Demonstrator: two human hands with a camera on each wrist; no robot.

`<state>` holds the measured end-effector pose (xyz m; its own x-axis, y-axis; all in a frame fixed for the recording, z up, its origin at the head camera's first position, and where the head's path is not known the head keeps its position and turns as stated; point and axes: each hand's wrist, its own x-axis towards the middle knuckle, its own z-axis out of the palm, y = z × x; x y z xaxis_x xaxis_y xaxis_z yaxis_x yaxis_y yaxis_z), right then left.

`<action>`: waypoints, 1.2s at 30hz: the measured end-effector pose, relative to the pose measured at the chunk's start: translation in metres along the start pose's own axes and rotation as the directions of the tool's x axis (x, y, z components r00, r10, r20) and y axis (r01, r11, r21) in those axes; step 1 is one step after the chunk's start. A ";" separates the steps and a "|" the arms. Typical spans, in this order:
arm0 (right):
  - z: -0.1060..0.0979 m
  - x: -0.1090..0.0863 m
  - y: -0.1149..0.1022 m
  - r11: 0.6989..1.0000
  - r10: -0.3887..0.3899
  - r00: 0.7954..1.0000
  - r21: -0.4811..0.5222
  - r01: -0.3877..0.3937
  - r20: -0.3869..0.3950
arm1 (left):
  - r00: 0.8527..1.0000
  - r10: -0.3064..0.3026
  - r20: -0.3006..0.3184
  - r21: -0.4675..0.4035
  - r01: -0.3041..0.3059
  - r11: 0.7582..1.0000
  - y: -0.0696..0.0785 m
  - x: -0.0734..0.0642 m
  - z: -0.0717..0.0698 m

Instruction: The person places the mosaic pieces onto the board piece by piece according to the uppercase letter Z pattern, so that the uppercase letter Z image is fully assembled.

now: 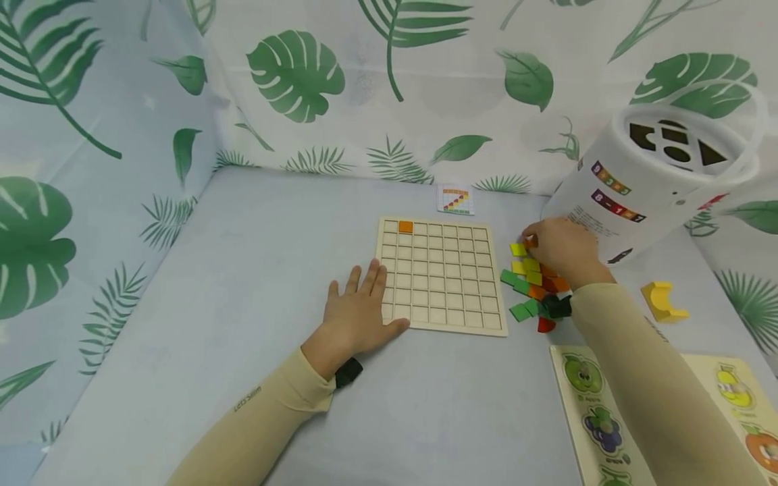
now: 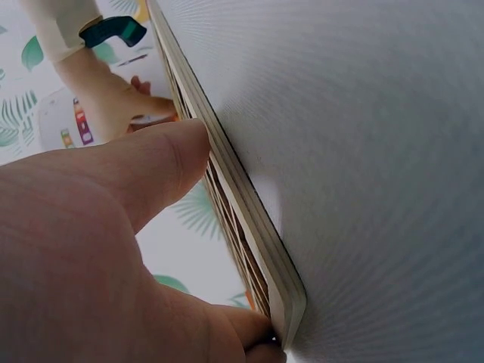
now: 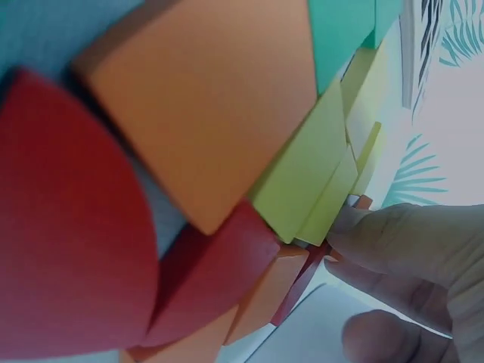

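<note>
A square wooden grid board lies on the table with one orange square tile in its top row. My left hand rests at the board's left edge, fingers extended, thumb touching the lower edge. To the right of the board is a loose heap of yellow tiles, green tiles, and orange and red pieces. My right hand reaches to the far end of this heap, thumb and fingers pinching a small orange tile. Part of the heap is hidden under that hand and wrist.
Behind the board lies a small pattern card. A white bucket with shaped holes in its lid stands at the back right. Nearer me are a yellow arch block and a fruit puzzle board, partly under my right arm.
</note>
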<state>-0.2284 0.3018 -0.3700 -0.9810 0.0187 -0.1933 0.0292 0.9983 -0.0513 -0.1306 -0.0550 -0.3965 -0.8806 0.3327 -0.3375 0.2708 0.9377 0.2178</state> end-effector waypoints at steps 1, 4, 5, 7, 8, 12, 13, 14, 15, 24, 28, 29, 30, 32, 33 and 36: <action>0.000 0.001 0.000 1.000 0.000 1.000 0.004 0.000 0.005 | 1.000 -0.001 0.000 0.001 0.001 1.000 0.000 0.000 0.000; -0.002 0.002 -0.001 1.000 -0.002 1.000 0.024 0.002 0.020 | 1.000 -0.002 0.005 0.001 0.002 1.000 0.000 0.000 -0.001; -0.003 0.002 -0.001 0.999 -0.002 1.000 0.035 0.001 0.027 | 1.000 -0.001 0.005 0.002 0.001 1.000 0.000 0.000 -0.001; -0.006 0.002 -0.002 0.999 0.000 0.999 0.054 -0.002 0.038 | 1.000 0.001 0.007 0.006 -0.001 1.000 0.000 0.000 -0.001; -0.007 0.002 -0.003 0.998 -0.003 0.999 0.064 0.000 0.040 | 1.000 0.001 0.008 0.006 -0.001 1.000 0.000 0.000 -0.001; -0.012 0.004 -0.009 0.996 -0.031 0.999 0.079 0.029 0.026 | 1.000 0.002 0.008 0.004 -0.002 1.000 0.000 0.000 -0.001; -0.013 0.005 -0.011 0.996 -0.041 0.999 0.081 0.039 0.020 | 1.000 0.002 0.008 0.003 -0.002 1.000 -0.001 0.000 -0.001; -0.014 0.006 -0.014 0.996 -0.053 0.999 0.079 0.052 0.012 | 1.000 0.002 0.008 0.002 -0.002 1.000 -0.001 0.000 -0.001; -0.014 0.007 -0.016 0.995 -0.068 0.998 0.079 0.068 0.004 | 1.000 0.003 0.007 0.001 -0.003 1.000 -0.001 0.000 -0.001; -0.015 0.016 -0.045 0.974 -0.198 0.980 0.112 0.196 0.006 | 1.000 0.001 0.002 0.001 -0.001 1.000 -0.002 -0.001 0.000; -0.014 0.020 -0.065 0.958 -0.260 0.966 0.128 0.257 0.007 | 1.000 0.001 -0.002 0.005 -0.001 1.000 -0.002 -0.002 -0.001; -0.013 0.022 -0.071 0.954 -0.277 0.961 0.125 0.274 0.002 | 1.000 0.002 -0.003 0.005 -0.002 1.000 -0.002 -0.002 -0.001; -0.012 0.023 -0.076 0.949 -0.291 0.957 0.124 0.289 -0.005 | 1.000 0.003 -0.004 0.002 -0.003 1.000 -0.002 -0.002 -0.001; -0.011 0.027 -0.087 0.941 -0.318 0.948 0.116 0.318 -0.015 | 1.000 0.005 -0.006 -0.002 -0.005 1.000 -0.003 -0.001 0.000; -0.010 0.029 -0.092 0.937 -0.331 0.944 0.115 0.331 -0.018 | 1.000 0.005 -0.006 -0.004 -0.005 1.000 -0.002 -0.001 0.000; -0.007 0.036 -0.105 0.927 -0.352 0.936 0.131 0.351 -0.019 | 1.000 0.005 -0.003 -0.008 -0.005 1.000 -0.002 0.000 0.000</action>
<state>-0.2682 0.1976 -0.3649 -0.9318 -0.3330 -0.1446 -0.2926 0.9246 -0.2439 -0.1307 -0.0567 -0.3964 -0.8804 0.3370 -0.3337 0.2722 0.9352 0.2264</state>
